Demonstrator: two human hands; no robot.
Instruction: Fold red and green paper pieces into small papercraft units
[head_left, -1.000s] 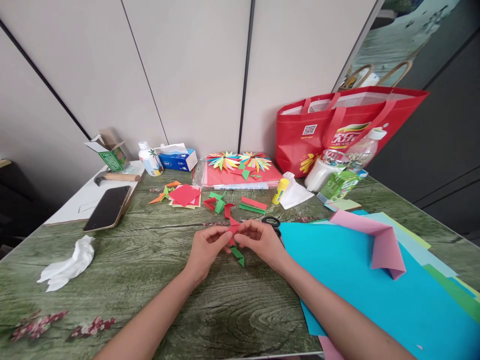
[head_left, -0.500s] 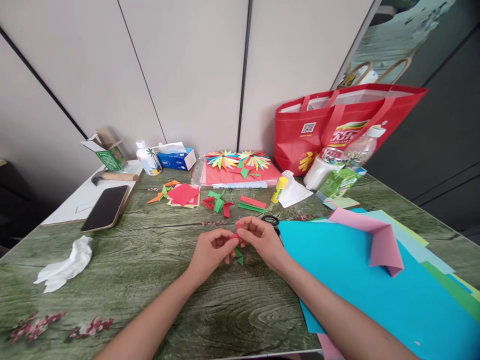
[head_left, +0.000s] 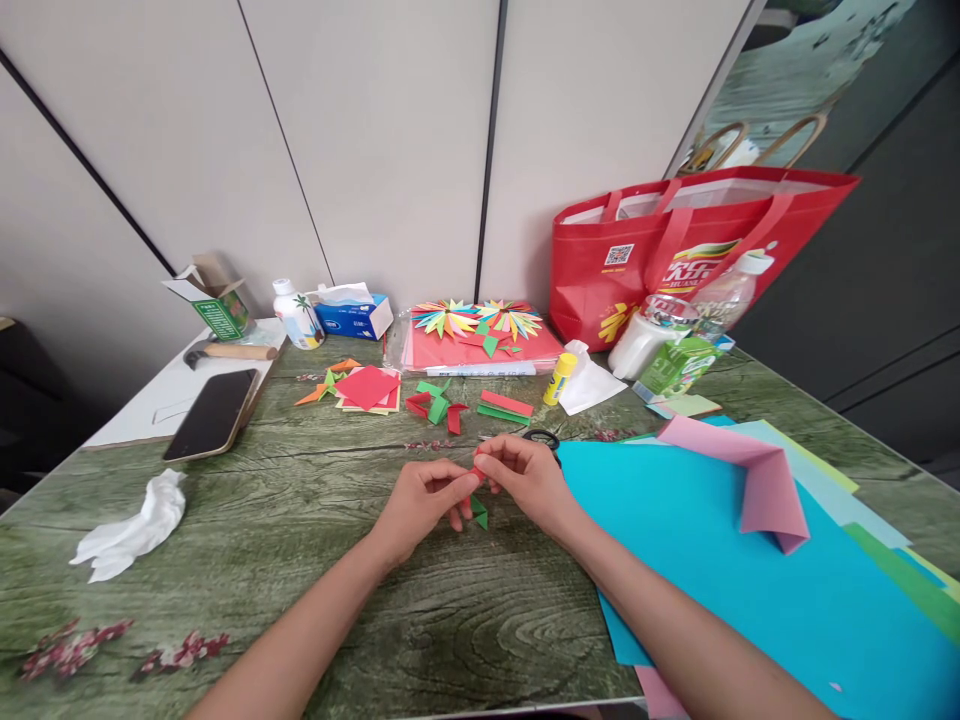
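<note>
Between my two hands is a small piece of folded red paper (head_left: pixel 477 466), mostly hidden by the fingers. My left hand (head_left: pixel 424 505) pinches it from the left. From the right, my right hand (head_left: pixel 523 478) pinches it between thumb and forefinger. Below the fingertips a folded green paper piece (head_left: pixel 480 513) shows; I cannot tell whether it lies on the table or is held. Just beyond the hands lie folded red and green pieces (head_left: pixel 436 405), and red and green strips (head_left: pixel 505 405). Black-handled scissors (head_left: pixel 543 437) lie partly behind my right hand.
On the right lie large blue paper sheets (head_left: pixel 675 540) with a folded pink sheet (head_left: pixel 772 490). A yellow glue stick (head_left: pixel 559 380) stands behind, near a red bag (head_left: pixel 600 270). To the left are a phone (head_left: pixel 211 415), a crumpled tissue (head_left: pixel 135 530) and a hammer (head_left: pixel 232 352).
My fingers have shifted slightly around the red paper, which is now more covered and turned. Both hands stay in nearly the same place.
</note>
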